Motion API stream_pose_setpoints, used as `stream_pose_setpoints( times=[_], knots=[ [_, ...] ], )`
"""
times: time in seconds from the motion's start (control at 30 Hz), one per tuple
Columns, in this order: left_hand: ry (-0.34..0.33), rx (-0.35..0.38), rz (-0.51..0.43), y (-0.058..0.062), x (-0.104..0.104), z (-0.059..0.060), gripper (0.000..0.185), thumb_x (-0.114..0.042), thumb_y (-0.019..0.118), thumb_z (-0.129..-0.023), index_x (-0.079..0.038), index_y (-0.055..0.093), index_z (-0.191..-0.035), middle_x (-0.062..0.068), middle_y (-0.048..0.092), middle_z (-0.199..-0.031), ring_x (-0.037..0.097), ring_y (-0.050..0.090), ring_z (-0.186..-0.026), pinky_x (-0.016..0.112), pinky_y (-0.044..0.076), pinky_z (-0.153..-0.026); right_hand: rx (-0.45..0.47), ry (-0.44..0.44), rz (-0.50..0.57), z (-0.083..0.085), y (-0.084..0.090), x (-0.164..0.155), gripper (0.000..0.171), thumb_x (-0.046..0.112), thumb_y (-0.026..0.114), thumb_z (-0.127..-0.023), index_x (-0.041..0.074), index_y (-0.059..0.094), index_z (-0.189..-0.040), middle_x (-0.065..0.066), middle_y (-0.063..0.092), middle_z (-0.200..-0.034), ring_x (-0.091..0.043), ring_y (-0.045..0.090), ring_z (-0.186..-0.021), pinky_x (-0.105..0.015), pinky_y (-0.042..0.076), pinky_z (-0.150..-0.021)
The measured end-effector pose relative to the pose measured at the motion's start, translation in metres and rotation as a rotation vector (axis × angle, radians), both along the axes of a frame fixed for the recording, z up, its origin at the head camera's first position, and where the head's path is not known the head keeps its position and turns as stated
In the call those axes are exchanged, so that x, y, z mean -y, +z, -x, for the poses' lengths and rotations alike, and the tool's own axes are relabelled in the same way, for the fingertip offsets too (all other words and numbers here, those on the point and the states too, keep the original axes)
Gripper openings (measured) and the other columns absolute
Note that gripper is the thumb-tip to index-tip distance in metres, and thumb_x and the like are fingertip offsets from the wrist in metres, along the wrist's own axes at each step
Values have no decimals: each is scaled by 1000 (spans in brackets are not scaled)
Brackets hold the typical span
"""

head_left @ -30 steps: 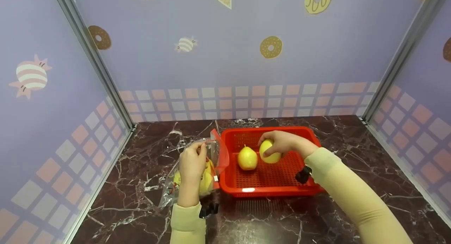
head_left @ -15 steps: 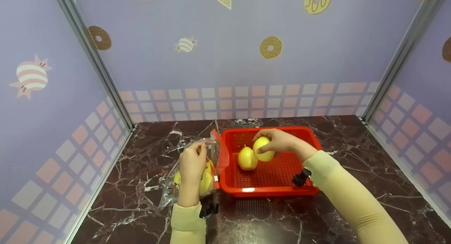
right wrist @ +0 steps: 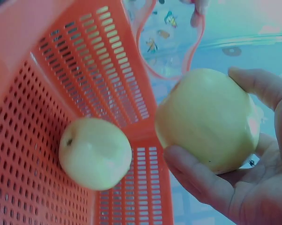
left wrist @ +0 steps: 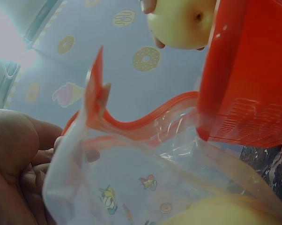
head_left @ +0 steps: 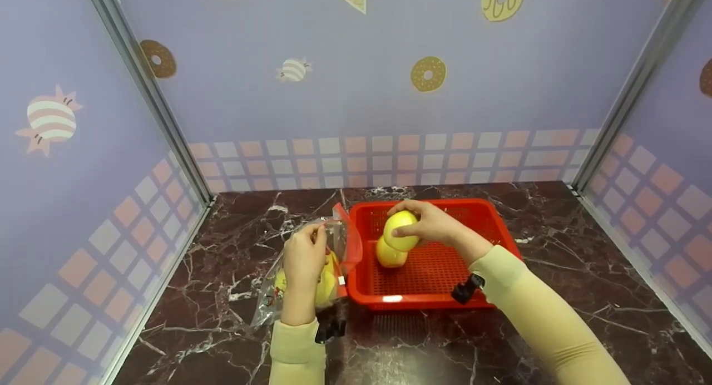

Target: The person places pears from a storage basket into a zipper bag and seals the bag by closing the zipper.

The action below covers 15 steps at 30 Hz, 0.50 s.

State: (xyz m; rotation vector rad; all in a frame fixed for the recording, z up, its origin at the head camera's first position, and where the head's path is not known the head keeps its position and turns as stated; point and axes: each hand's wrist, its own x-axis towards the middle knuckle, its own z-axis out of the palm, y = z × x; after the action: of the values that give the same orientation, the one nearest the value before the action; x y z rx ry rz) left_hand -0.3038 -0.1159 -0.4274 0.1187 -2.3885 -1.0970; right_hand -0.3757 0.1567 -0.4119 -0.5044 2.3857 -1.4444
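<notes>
left wall (head_left: 72, 168): purple paper with sweets printed on it, closing the booth on that side.
worktop (head_left: 222, 312): dark marbled slab; it carried the bag and the basket side by side.
bag (head_left: 311, 262): clear zip bag with a red strip, lying just left of the basket, its mouth turned up toward the basket; that open mouth looked ready to take fruit. one yellow fruit already lay inside, seen through the plastic.
left hand (head_left: 303, 260): fingers curled, pinching the bag's top edge beside the red strip (left wrist: 131, 126) and lifting it so the mouth gaped; the hand rested over the bag.
basket (head_left: 445, 301): red slotted tray, touching the bag's right side, set near so the carry was short.
lower apple (head_left: 389, 255): yellow, resting on the basket floor at its left end, partly hidden under the raised one; free of either hand in the right wrist view (right wrist: 95, 153).
held apple (head_left: 401, 231): yellow, raised clear of the basket floor, above the lower apple and near the basket's left wall, on the side facing the bag.
right hand (head_left: 436, 226): fingers and thumb wrapped round the held apple from the right, grasping it firmly; in the right wrist view the fruit sat cupped in the palm (right wrist: 209, 119).
right wall (head_left: 667, 168): same purple paper.
</notes>
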Motion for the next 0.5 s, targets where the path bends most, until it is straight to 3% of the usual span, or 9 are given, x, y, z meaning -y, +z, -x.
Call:
stream_pose_setpoints(
  times=[0.2, 0.5],
  knots=[
    [4, 10, 2, 0, 0, -1, 22, -20, 62, -99, -7, 80, -103, 6, 70, -65, 15, 63, -47, 41, 55, -61, 13, -28, 85, -7, 0, 10, 49, 21, 81, -88, 16, 64, -133, -20, 61, -125, -24, 67, -98, -42, 62, -73],
    [-6, 1, -2, 1, 0, -1, 21, -19, 62, -99, -7, 79, -102, 6, 70, -63, 12, 62, -44, 39, 54, -58, 3, -49, 187, -16, -3, 28, 48, 23, 79, -90, 18, 62, -135, -18, 61, -125, -25, 68, -96, -49, 63, -75]
  ],
)
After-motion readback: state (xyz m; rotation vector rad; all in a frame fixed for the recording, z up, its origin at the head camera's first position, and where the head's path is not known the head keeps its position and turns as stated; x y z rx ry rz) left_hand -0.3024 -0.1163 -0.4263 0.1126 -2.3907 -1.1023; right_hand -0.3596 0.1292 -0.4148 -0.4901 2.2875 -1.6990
